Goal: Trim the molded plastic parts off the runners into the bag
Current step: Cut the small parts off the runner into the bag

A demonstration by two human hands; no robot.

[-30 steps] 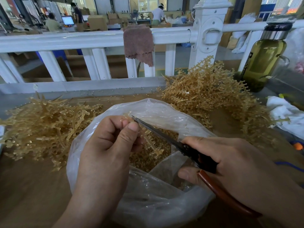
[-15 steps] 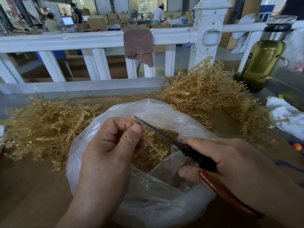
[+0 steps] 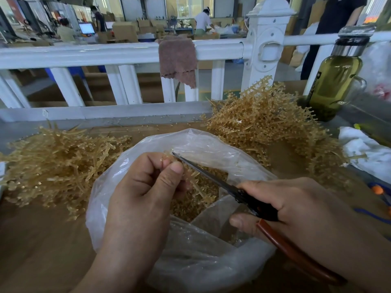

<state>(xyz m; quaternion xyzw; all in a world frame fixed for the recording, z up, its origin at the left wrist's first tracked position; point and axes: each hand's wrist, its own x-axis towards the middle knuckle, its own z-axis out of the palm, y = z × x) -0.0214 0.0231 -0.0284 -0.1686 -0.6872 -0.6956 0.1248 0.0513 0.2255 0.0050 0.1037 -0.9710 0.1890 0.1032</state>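
Scissors in right hand, runner in left hand; bottle label maybe lettered.

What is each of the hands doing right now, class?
Left hand: pinches a runner over the bag.
Right hand: grips the scissors.

Amber runner over a clear bag
Bag mouth open, loose amber parts heaped inside; the runner slants above them, snips tip at its top; tangled runner piles lie left and right.
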